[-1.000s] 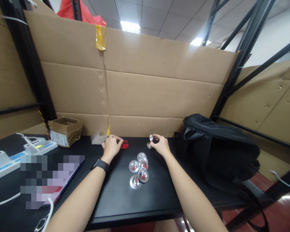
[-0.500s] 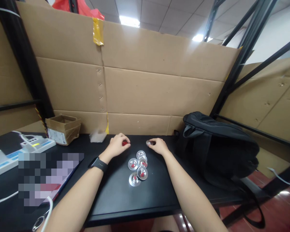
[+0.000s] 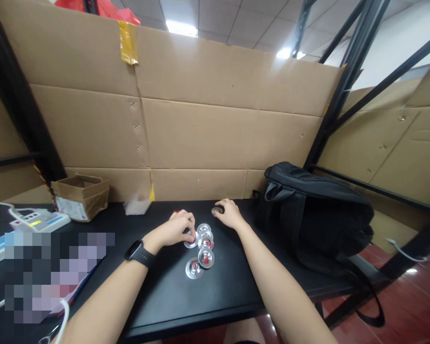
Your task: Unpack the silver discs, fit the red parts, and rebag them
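Several round, shiny silver discs with small red centres lie in a loose cluster on the black table. My left hand [image 3: 181, 226] is at the cluster's left side, its fingertips closed on the red middle of the leftmost disc [image 3: 190, 243], which they partly hide. Behind that hand a bit of a red object [image 3: 176, 211] shows. Farther back, my right hand [image 3: 232, 214] rests on the table and pinches a separate silver disc [image 3: 215, 210] at its edge. Closest to me are a disc lying flat [image 3: 194, 268] and another that overlaps it [image 3: 206, 258].
A black backpack [image 3: 322, 220] stands on the right. Along the left are an opened cardboard box [image 3: 82, 196], a clear plastic bag [image 3: 137, 205] and a white power strip [image 3: 39, 222]. A cardboard wall [image 3: 200, 129] closes off the back of the table [image 3: 186, 306].
My left hand has come toward me and slightly right, from the red object to the leftmost disc. The right hand keeps its disc in about the same place. The view has shifted a little.
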The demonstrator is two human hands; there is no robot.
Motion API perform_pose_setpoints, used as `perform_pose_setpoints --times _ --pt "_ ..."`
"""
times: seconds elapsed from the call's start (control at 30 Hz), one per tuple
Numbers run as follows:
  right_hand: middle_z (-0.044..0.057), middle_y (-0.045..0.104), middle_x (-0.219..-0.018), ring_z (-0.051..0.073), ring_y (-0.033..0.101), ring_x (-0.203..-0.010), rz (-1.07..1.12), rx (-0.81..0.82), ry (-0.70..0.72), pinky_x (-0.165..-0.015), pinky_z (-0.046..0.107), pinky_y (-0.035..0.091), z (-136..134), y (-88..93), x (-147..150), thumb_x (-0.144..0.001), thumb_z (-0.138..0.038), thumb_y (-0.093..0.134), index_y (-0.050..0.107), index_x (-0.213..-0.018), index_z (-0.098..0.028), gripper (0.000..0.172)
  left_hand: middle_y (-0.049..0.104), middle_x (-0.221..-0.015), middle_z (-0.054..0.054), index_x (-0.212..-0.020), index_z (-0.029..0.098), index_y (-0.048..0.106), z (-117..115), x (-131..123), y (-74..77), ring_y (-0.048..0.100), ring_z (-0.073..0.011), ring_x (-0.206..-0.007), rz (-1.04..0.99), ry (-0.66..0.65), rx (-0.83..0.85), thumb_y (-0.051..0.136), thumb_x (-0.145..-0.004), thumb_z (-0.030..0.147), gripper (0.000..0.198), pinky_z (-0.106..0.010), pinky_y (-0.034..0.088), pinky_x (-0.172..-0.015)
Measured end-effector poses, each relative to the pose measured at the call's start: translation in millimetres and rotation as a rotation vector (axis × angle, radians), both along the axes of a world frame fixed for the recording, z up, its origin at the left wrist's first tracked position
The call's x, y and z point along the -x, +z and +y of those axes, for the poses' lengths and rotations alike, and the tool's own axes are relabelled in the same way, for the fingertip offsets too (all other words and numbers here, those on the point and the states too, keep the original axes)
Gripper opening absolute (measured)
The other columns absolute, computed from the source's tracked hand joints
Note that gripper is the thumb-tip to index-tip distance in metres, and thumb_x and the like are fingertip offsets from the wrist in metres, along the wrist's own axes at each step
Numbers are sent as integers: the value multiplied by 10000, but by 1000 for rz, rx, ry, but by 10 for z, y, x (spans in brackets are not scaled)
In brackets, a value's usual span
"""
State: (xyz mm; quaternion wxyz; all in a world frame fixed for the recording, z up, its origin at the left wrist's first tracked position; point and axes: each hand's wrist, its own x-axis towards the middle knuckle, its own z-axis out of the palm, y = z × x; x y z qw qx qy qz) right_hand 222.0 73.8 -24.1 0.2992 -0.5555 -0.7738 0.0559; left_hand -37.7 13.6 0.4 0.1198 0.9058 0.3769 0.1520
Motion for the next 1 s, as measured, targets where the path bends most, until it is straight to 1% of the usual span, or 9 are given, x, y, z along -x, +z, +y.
perform_pose_setpoints --times 0.1,0.2,0.3,0.4,0.57,0.73,0.87,0.93,1.0 --pt "78 649 -1197 245 571 -1134 148 -30 214 -1008 405 409 -113 94 90 -774 -346 752 695 -1148 -245 392 594 -1059 -12 -863 331 771 -11 8 45 495 -238 -1076 -126 92 -63 682 -846 417 125 -396 343 -953" --pt "62 634 -1282 233 576 -1158 311 30 508 -952 375 449 -272 195 219 -765 -397 776 601 -1308 -284 582 573 -1120 -32 -898 304 768 50 -12 19 499 -249 -1123 -366 194 -105 630 -877 451 203 -434 350 -1009" --pt "50 659 -1278 240 611 -1139 442 121 622 -892 364 466 -388 236 369 -725 -420 815 573 -1336 -300 668 569 -1124 -59 -928 255 768 143 -86 -67 548 -238 -1100 -703 255 -48 627 -870 463 257 -410 401 -1013" --pt "58 696 -1218 235 647 -1082 617 137 616 -838 346 477 -423 204 502 -714 -398 828 606 -1284 -266 626 597 -1098 -79 -927 209 765 187 -193 -145 585 -230 -1071 -943 266 53 653 -846 477 301 -383 436 -1004" --pt "74 697 -1208 232 657 -1075 779 152 629 -761 307 499 -417 145 593 -724 -380 820 628 -1213 -235 545 635 -1078 -86 -899 193 764 150 -323 -192 597 -234 -1072 -1000 270 101 664 -834 485 315 -381 438 -1012" --pt "76 717 -1150 228 665 -1055 588 108 532 -809 335 499 -378 155 515 -775 -334 761 599 -1274 -227 535 651 -1070 -93 -914 194 760 204 -302 -256 587 -245 -1080 -974 427 -2 644 -826 531 367 -380 447 -985" --pt "58 701 -1140 190 661 -1005 371 20 438 -865 329 490 -263 125 336 -808 -301 719 515 -1346 -251 577 687 -1063 -100 -963 184 750 340 -85 -307 599 -244 -1067 -953 535 -40 590 -859 534 399 -368 459 -960" --pt "52 706 -1113 187 664 -975 290 14 319 -888 331 483 -189 102 221 -798 -318 739 448 -1384 -258 657 696 -1055 -93 -930 200 763 392 82 -313 589 -253 -1079 -812 604 -68 615 -842 509 354 -386 432 -991" --pt "52 709 -1106 197 667 -971 221 11 150 -885 332 478 -121 82 109 -812 -323 730 484 -1331 -265 577 675 -1129 -83 -900 245 780 415 238 -306 546 -289 -1130 -598 742 -101 643 -817 501 301 -439 400 -1002"
